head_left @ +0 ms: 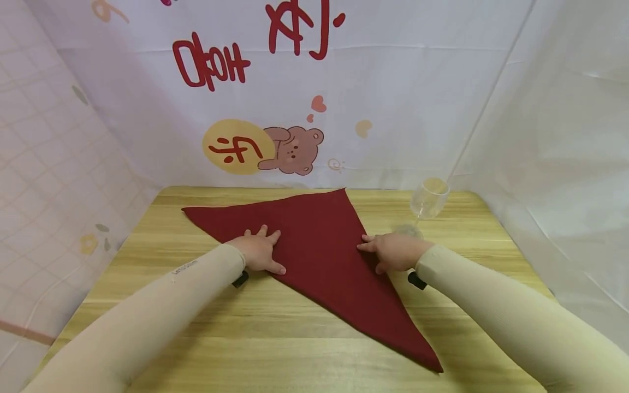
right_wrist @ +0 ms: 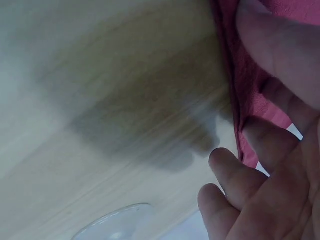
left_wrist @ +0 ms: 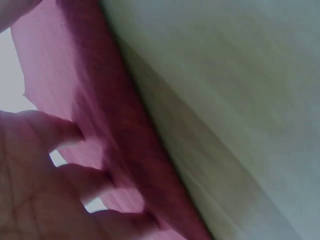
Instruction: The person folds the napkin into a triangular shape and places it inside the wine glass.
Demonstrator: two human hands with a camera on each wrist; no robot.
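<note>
The red napkin lies flat on the wooden desk, already folded into a triangle: one corner points far left, one sits at the far edge near the middle, and the long point runs to the near right. Judging from that shape, a first diagonal fold looks done, and any further folding is not yet begun; the edges appear aligned, though how neatly the layers match cannot be told.

The left hand rests on the cloth's left folded edge, fingers straight and spread, pressing down. The left wrist view shows those fingers flat on the red fabric. The right hand lies at the cloth's right edge, its grip likewise flat and loosely spread; in the right wrist view some fingers sit on the fabric while others hang over bare wood.

A clear wine glass stands just beyond the right hand, apart from the napkin; it looks empty. Printed backdrop sheets enclose the desk.
</note>
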